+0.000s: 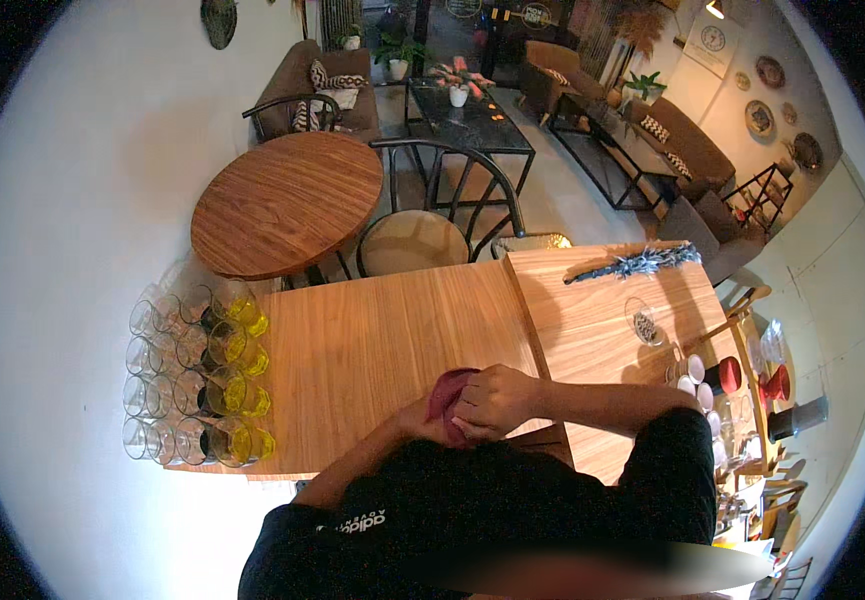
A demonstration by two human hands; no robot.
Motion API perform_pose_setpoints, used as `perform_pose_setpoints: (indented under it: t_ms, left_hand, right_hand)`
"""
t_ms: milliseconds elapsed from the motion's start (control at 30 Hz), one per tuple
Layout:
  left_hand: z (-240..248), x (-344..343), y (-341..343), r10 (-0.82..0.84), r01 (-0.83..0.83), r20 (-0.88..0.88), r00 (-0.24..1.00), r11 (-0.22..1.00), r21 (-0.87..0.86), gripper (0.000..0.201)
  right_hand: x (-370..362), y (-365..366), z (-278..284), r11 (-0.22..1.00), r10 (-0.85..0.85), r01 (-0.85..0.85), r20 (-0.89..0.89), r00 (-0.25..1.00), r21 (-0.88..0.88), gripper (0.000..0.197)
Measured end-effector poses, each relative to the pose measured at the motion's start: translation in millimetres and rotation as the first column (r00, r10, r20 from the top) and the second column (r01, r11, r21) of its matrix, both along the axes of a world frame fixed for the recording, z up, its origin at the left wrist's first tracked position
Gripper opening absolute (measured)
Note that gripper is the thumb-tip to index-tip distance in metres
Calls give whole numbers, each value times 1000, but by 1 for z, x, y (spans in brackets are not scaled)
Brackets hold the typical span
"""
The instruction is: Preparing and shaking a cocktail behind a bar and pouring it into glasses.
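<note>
Cloth (443,395), maroon and bunched, sits in the head view over the surface's (397,330) near edge; right hand (497,402) and left hand (420,420) both grip it, probably for firm control. Its long axis points roughly forward, tipping right. Glasses (195,392) stand leftward in rows, seemingly leaving working room.

Lettering (362,522) marks the black shirt (552,500) and round sign (536,15); poster print (712,38) blurs.
</note>
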State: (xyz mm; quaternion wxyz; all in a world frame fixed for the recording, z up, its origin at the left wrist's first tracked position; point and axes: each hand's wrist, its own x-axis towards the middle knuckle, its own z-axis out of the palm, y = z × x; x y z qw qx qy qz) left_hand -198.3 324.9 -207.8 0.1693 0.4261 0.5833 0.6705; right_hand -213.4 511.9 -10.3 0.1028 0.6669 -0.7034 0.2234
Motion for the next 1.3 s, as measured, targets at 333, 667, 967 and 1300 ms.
perform_pose_setpoints:
  t_ms: [333, 667, 967, 1300]
  left_hand:
    - [-11, 21, 8, 227, -219, 29, 973, 960, -177, 83]
    - [-44, 15, 31, 279, -415, 352, 894, 811, 412, 97]
    - [72, 43, 1, 217, -193, 264, 940, 975, -114, 125]
    - [48, 5, -2, 160, -218, -383, 910, 969, -114, 115]
  right_hand:
    - [24, -22, 10, 655, -622, 497, 33, 782, 569, 33]
    - [41, -37, 10, 481, -870, 760, 133, 474, 437, 55]
    - [41, -5, -4, 820, -507, 457, 66, 859, 344, 42]
    - [2, 32, 50, 973, 219, -229, -330, 918, 8, 17]
